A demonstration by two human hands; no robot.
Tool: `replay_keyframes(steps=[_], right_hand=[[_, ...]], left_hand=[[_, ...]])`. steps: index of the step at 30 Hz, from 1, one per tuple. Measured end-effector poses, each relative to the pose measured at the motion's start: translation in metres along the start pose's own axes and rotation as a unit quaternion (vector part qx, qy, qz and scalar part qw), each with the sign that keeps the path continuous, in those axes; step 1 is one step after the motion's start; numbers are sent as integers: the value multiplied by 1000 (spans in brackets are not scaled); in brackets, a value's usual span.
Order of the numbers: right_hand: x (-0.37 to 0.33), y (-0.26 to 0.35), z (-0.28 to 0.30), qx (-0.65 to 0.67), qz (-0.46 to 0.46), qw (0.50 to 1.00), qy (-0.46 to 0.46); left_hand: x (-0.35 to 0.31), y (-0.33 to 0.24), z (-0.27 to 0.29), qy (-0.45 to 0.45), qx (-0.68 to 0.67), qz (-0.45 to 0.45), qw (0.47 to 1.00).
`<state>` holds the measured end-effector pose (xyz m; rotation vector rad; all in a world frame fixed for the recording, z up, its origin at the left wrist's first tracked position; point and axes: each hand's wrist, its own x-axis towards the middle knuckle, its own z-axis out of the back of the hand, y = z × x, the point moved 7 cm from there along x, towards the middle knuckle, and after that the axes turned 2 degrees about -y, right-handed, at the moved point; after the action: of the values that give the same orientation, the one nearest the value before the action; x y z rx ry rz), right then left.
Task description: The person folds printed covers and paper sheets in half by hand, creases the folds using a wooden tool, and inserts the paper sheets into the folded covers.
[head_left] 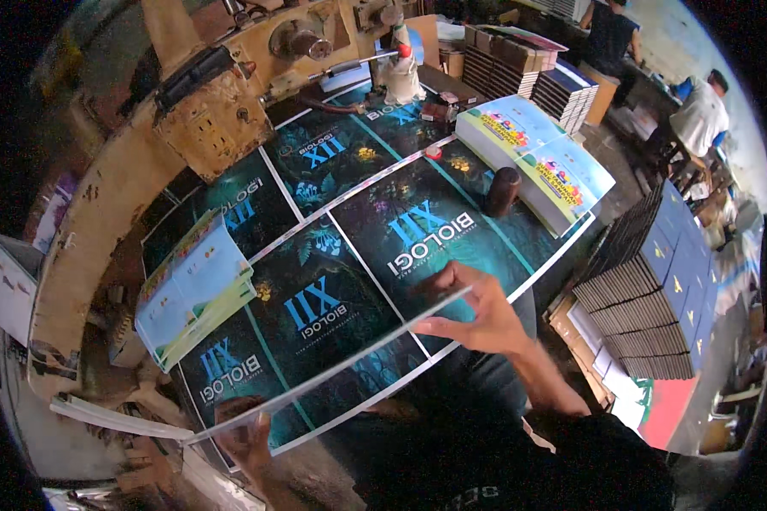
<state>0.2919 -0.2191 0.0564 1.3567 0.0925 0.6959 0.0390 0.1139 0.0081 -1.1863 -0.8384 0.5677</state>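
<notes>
A thin, see-through sheet is held up in front of me, its edge showing as a pale slanting line. My right hand is closed on the sheet's right end, thumb and fingers pinching it. At its lower left end is my left hand, dim and blurred, so its grip is hard to make out. Beneath both hands lies a large dark teal printed sheet, divided into cover panels by white lines. A stack of light blue printed covers lies on its left side, and a thicker stack on its right.
A worn, yellowish machine stands at the back left. A dark cylinder stands beside the right stack. Cone-shaped wrapped object sits behind. Tall piles of dark blue books rise at right. Two people are in the far right background.
</notes>
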Motion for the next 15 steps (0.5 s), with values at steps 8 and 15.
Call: replay_keyframes(steps=[8,15], right_hand=[[-5,3,-21,181,12,981,-70],[-10,10,-21,20,7,991,-135]], left_hand=[[4,-6,-15,-61,35,-65,995],[-9,-27,-22,-113,65,-90,987]])
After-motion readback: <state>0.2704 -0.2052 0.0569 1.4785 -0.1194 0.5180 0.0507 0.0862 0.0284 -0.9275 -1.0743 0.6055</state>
